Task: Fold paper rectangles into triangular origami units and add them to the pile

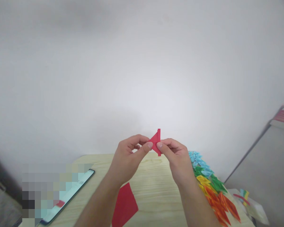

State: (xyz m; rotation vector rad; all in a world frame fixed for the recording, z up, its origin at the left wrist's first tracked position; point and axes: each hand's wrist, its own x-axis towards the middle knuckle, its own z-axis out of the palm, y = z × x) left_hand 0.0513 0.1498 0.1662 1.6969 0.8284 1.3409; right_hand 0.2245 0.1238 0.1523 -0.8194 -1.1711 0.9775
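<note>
A small piece of folded red paper is held up above the table, a triangle with a narrow strip along its right edge. My left hand pinches its left corner between thumb and fingers. On the strip side, my right hand grips it, the thumb pressed on the front near the middle. Both hands hide parts of its back. Below, a flat red sheet of paper lies on the table, partly covered by my left forearm.
The pale wooden table meets a white wall. At left lies a tablet, partly pixelated. Folded paper pieces line the right side: light blue, green, yellow and orange. A bag sits beyond the right edge.
</note>
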